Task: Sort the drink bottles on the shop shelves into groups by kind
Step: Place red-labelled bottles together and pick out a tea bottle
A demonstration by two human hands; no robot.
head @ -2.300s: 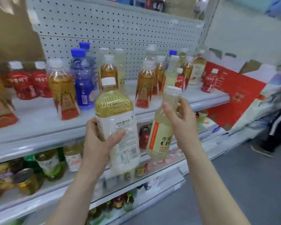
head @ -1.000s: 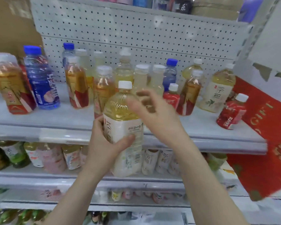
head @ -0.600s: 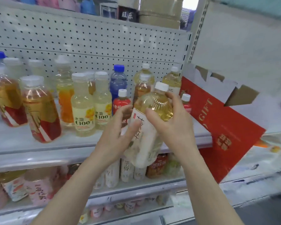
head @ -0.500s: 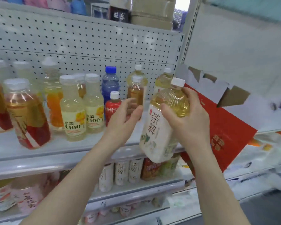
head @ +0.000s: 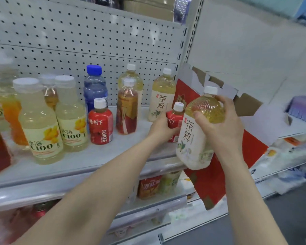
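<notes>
Where left hand (head: 162, 129) grips, tea bottle (head: 191, 137) partly hides red bottle (head: 173, 120).

Torn red carton (head: 212, 184) — pegboard (head: 60, 41) behind

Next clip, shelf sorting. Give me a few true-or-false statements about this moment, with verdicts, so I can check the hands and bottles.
1. The right hand holds a large tea bottle with a white label. True.
2. The left hand is empty. False: it grips a small red juice bottle at the right end of the shelf.
3. A blue-capped bottle stands near the pegboard. True.
4. The held tea bottle has no cap. False: a white cap sits on it.
5. Only one red juice bottle is in view. False: a second red juice bottle stands further left.
</notes>
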